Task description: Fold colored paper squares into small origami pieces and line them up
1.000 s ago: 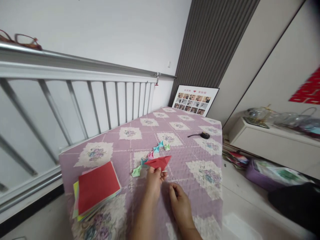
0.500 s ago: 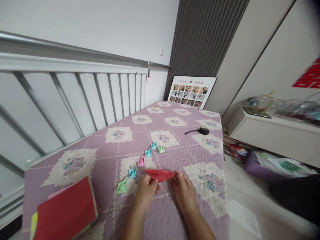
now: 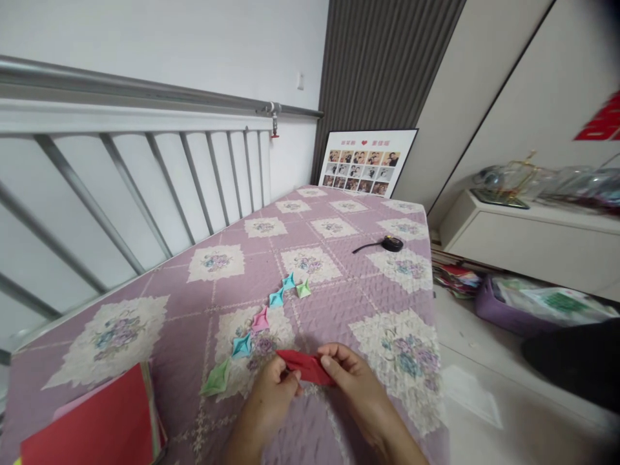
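A piece of folded red paper [image 3: 306,367] is held between both hands, low in the middle of the view. My left hand [image 3: 275,384] pinches its left end, thumb on the near side. Around its right end my right hand [image 3: 346,369] closes with thumb and fingertips. Beyond and left of the hands runs a slanting row of small folded paper boats: a green one [image 3: 216,378] nearest, a blue one [image 3: 241,346], a pink one [image 3: 260,319] and more blue ones farther off. Another green folded piece [image 3: 303,289] sits beside the row's far end.
A stack of coloured paper, red on top [image 3: 97,420], lies at the lower left. A black tape measure [image 3: 392,243] rests toward the right edge of the purple quilted cloth [image 3: 334,297]. Behind stand a radiator [image 3: 159,181] and a photo board [image 3: 365,161].
My right hand has shifted its hold, its thumb now lying over the red paper's right end. The paper and both hands sit lower in view, while the whole view has shifted slightly.
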Tool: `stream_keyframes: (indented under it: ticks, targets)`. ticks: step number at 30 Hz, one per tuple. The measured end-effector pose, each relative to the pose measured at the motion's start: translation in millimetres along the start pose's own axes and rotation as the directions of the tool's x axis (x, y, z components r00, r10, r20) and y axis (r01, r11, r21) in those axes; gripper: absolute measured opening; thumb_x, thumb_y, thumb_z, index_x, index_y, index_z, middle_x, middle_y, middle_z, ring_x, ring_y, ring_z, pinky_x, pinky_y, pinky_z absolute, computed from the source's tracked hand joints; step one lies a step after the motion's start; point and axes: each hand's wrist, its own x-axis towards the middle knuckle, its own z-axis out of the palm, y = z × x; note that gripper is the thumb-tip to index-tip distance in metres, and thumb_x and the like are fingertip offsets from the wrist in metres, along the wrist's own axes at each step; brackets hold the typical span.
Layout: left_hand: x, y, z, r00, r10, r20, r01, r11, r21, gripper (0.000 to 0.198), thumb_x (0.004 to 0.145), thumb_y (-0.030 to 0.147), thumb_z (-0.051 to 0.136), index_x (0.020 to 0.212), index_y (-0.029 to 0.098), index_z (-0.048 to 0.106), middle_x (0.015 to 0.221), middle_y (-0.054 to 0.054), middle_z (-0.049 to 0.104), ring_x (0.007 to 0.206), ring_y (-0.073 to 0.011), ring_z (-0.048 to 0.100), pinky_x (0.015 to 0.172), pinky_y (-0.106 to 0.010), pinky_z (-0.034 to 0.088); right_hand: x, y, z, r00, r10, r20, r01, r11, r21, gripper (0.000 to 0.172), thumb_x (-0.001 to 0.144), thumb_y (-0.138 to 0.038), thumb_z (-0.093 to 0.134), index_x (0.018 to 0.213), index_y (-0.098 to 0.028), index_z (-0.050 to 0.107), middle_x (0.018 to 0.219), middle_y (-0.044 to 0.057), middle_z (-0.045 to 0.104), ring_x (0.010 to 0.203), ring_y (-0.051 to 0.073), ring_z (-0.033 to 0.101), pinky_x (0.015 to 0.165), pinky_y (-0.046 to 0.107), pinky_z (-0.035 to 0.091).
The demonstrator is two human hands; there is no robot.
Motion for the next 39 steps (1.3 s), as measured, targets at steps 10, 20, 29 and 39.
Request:
stream_keyframes:
  ticks: [10,20,29,39]
  targets:
    - [-2.7,10.3,2.0,0.996,-0.064,0.056,0.080,0.938,-0.337,0.047,0.065,0.054,0.071,0.088,0.016,0.056,0.063,0.004,0.058,0.052,-0.0081,0.051,0.051,-0.020,0.036,-4.5,5.6,9.1,0.989,0.019,0.144,-0.014,0.999,-0.032,0.026,0.072,-0.042,0.071,0.080,-0.018,0.065,0.067,-0.002,0.060,0.059,0.010,0.048,0.058,0.023,0.035]
    - [1.8,2.7,-2.5,0.996,-0.078,0.031,0.084,0.949,-0.304,0.043,0.066,0.054,0.069,0.081,0.016,0.057,0.055,0.005,0.055,0.047,-0.0070,0.045,0.048,-0.019,0.032,-2.3,3.1,10.0,0.981,0.041,0.192,-0.036,0.999,-0.034,0.023,0.074,-0.038,0.070,0.079,-0.018,0.059,0.065,-0.002,0.063,0.060,0.011,0.054,0.061,0.023,0.038]
    - [-1.4,5.1,-1.8,0.997,-0.063,-0.044,0.053,0.979,-0.199,0.041,0.069,0.049,0.065,0.090,0.014,0.059,0.048,0.007,0.047,0.042,-0.0067,0.038,0.043,-0.019,0.025,-1.0,9.0,7.3,0.996,0.017,0.088,-0.008,0.994,-0.106,0.023,0.076,-0.039,0.066,0.077,-0.017,0.057,0.064,-0.004,0.056,0.054,0.008,0.045,0.054,0.020,0.033]
    - [4.2,1.8,-0.8,0.999,-0.002,-0.054,-0.009,0.980,-0.201,0.035,0.068,0.039,0.064,0.093,0.019,0.051,0.063,0.007,0.054,0.038,-0.0049,0.032,0.040,-0.019,0.021,5.7,17.0,10.4,0.990,-0.129,0.050,0.136,0.978,-0.156,0.022,0.074,-0.034,0.063,0.085,-0.022,0.048,0.064,-0.006,0.051,0.057,0.011,0.046,0.054,0.022,0.037]
